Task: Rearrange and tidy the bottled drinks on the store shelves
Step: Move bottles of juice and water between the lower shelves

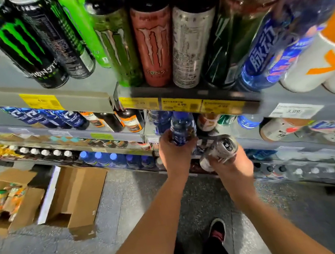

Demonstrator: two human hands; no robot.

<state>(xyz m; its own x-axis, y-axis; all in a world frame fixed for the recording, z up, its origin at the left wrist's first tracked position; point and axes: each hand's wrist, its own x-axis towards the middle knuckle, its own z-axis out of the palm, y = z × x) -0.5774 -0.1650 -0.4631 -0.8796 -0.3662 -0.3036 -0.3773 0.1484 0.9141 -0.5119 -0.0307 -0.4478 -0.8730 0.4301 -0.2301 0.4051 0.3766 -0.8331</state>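
our left hand grips the blue bottle upright at the second shelf's lip, nearer the gap than our right hand, which clasps a silver can tilted sideways, just beside and below it.

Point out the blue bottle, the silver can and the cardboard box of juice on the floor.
blue bottle (182, 130), head view: its ribbed body.
silver can (218, 149), head view: its side.
cardboard box (34, 194), head view: its right wall.
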